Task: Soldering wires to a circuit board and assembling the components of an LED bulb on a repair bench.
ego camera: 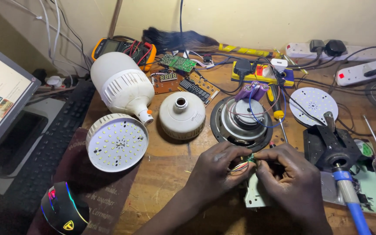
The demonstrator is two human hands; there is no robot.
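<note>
Both hands meet at the front of the wooden bench [166, 169]: the left hand [216, 167] and right hand [290, 174] pinch thin coloured wires [240, 165] between fingertips. A black speaker [240, 124] sits just behind them, and a yellow rectangular power strip [262, 74] lies farther back.

A flat monitor [1, 93] with a dark bezel stands tilted at the desk's [166, 174] left edge, its screen lit pale cream with a few small coloured pictures along its lower left. Near the back edge, a yellow-cased multimeter [125, 50] lies with its dim grey display facing up, and just in front of it two brown circuit boards carry number displays: a small one [167, 78] showing lit digits and a longer strip [199, 90] that looks unlit. At the front left corner a dark printed card [96, 191] with pale lettering, possibly a mat, lies flat.
</note>
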